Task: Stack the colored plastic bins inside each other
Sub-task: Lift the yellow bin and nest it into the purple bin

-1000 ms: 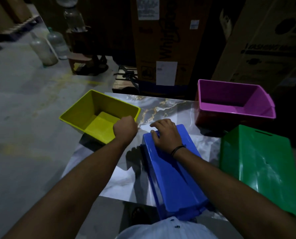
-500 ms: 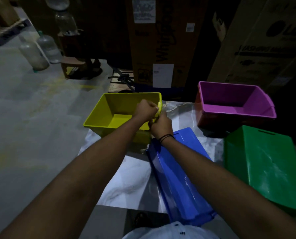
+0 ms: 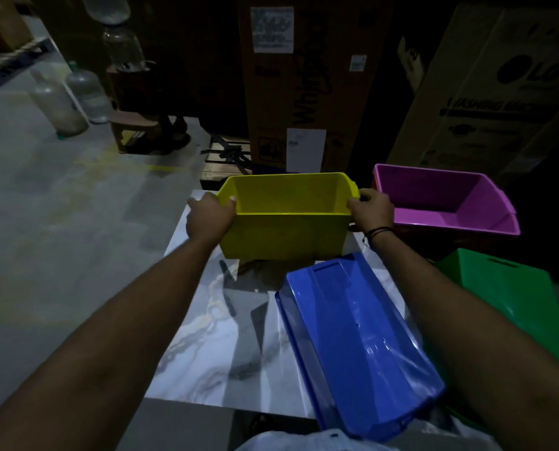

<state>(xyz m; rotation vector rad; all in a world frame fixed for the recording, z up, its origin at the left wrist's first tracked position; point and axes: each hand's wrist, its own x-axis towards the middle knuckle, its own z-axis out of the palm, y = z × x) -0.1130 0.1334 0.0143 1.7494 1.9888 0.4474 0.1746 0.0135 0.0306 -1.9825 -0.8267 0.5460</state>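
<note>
I hold the yellow bin upright at the far middle of the marble table. My left hand grips its left rim and my right hand grips its right rim. A blue bin lies upside down near me, at the table's front. To its right, a green bin lies upside down, partly hidden by my right forearm. A purple bin stands upright at the far right, its opening facing up.
Tall cardboard appliance boxes stand behind the table. Large water bottles and a small wooden stool sit on the concrete floor at the far left. A pallet lies beyond the table's far edge.
The yellow bin has swung from the table's left corner to the far middle. My right hand left the blue bin and both hands now hold the yellow bin's opposite rims.
</note>
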